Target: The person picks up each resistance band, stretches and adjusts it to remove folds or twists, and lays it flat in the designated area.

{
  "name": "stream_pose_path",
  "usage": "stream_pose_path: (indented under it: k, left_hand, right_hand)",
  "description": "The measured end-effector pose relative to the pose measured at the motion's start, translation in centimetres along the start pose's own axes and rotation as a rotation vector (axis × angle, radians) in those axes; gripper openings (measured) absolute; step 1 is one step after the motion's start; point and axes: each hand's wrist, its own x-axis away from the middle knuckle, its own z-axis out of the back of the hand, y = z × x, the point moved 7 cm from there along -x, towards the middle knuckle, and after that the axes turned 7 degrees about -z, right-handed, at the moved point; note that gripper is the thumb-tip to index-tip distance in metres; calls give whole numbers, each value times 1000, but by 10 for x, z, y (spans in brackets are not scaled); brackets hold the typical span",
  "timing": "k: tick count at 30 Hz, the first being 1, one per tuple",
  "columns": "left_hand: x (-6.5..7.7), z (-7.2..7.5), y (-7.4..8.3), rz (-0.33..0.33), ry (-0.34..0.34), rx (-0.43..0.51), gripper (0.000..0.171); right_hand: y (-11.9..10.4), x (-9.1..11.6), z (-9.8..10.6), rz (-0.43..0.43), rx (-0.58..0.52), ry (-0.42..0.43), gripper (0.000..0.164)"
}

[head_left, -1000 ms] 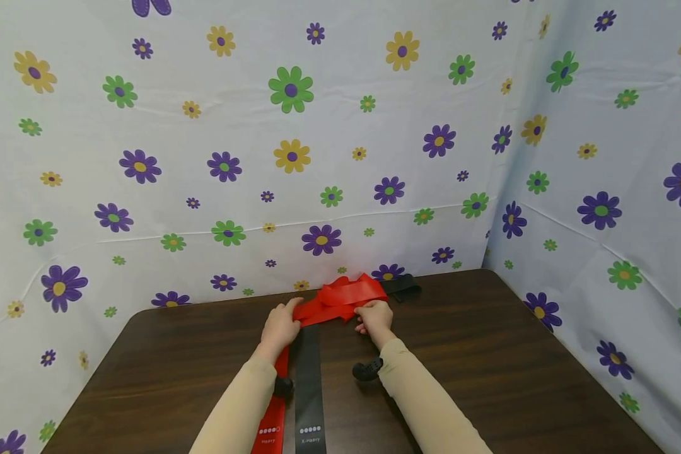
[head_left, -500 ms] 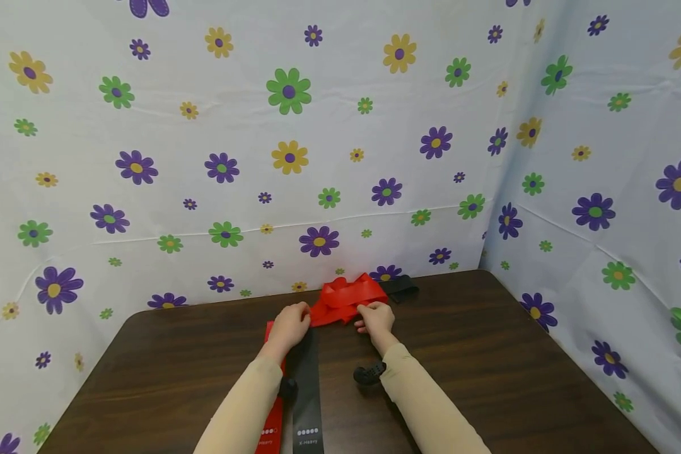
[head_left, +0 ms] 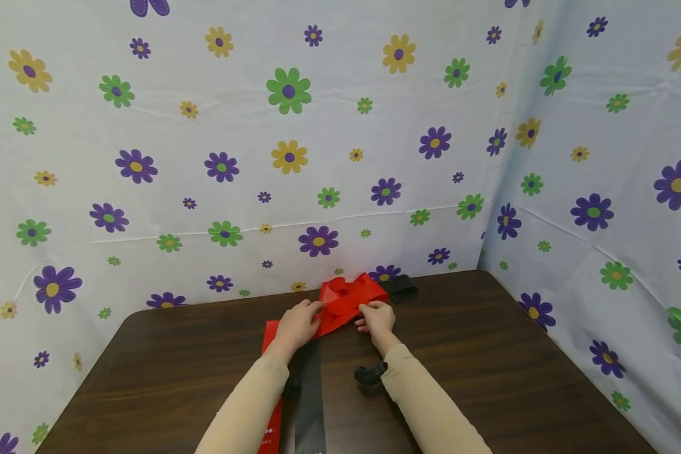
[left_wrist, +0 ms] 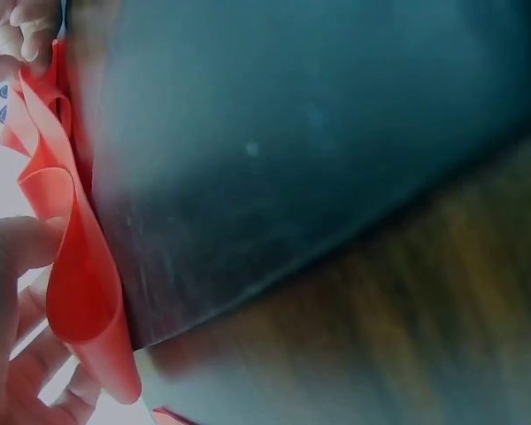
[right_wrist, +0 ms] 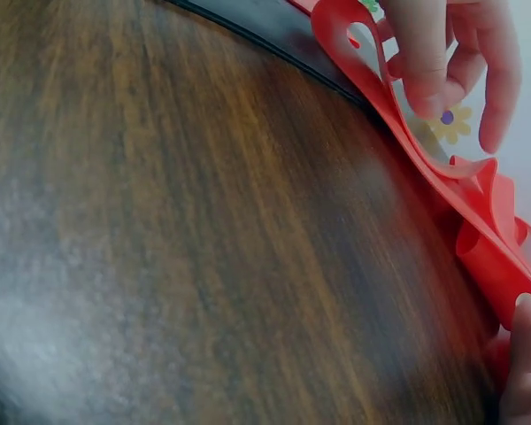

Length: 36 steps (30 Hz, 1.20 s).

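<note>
A red resistance band [head_left: 346, 295] is bunched in loose loops near the table's back edge. My left hand [head_left: 299, 323] is at the left end of the bunch. In the left wrist view its thumb touches a fold of the band [left_wrist: 87, 305], with the other fingers spread beside it. The right wrist view shows these fingers loosely extended, not closed round the band. My right hand [head_left: 378, 320] pinches the band's right side between thumb and fingers. Under the left forearm lies a flat red strip [head_left: 271, 331], its printed label partly covered; whether it joins the bunch is hidden.
A flat black band [head_left: 311, 397] runs toward me on the brown wooden table [head_left: 459, 366]. Behind the red bunch lies a folded black piece [head_left: 401, 287]. A flowered white cloth [head_left: 232, 202] hangs behind the table and along the right.
My left hand has moved right along the red band, whose left part now folds closer to the bunch. The right hand has stayed almost in place.
</note>
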Motion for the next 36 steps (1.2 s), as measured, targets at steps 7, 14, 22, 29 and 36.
stream_pose_path:
  k: [7,14,22,29,36]
  left_hand:
    - [0,-5,4,-30,-38,-7,50]
    - [-7,-15,18,-61,-96,-26,54]
    - [-11,-16,19,-42,-40,40,31]
    - [-7,2,6,35,99,144,23]
    - [12,10,-15,234,149,378,7]
  right_hand:
    - [1,-3,0,10,8,-10,34]
    - [2,-3,-1,3,19,-30,30]
    - [2,-2,-3,13,-7,-47,32]
    - [0,1,-3,20,-22,-83,25]
    - [-1,3,-1,9,-54,-120,23]
